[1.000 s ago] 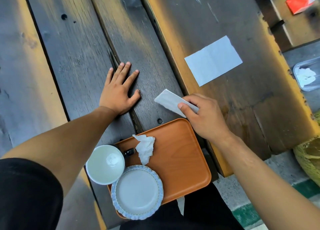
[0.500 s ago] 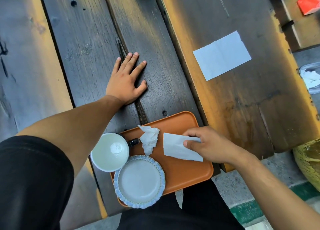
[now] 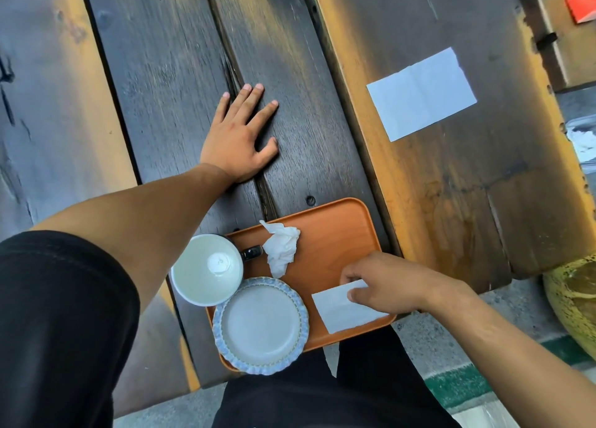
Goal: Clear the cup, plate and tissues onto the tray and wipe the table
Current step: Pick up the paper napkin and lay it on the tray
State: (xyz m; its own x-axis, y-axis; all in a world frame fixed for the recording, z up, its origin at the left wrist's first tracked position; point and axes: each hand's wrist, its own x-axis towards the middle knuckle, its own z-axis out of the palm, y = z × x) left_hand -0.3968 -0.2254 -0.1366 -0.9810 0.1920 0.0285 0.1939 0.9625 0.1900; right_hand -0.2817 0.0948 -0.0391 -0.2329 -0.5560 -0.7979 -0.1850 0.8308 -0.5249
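Observation:
An orange tray [image 3: 335, 234] sits at the near edge of the dark wooden table [image 3: 180, 72]. On it stand a white cup [image 3: 206, 271] with a dark handle and a pale plate [image 3: 261, 322] with a blue fluted rim. A crumpled tissue [image 3: 281, 248] lies beside the cup. My right hand [image 3: 390, 282] pinches a flat folded tissue [image 3: 342, 310] that lies on the tray's near right corner. My left hand [image 3: 240, 137] rests flat on the table beyond the tray, fingers spread. Another flat white tissue [image 3: 421, 93] lies on the table at the right.
A red packet [image 3: 582, 3] lies at the far right on a separate wooden surface. A clear container [image 3: 582, 140] with white paper sits past the table's right edge. A yellow-green rounded object [image 3: 574, 301] stands on the floor at the right.
My right hand carried the folded tissue from the table above the tray down onto the tray's near right corner. My left hand stayed flat on the table.

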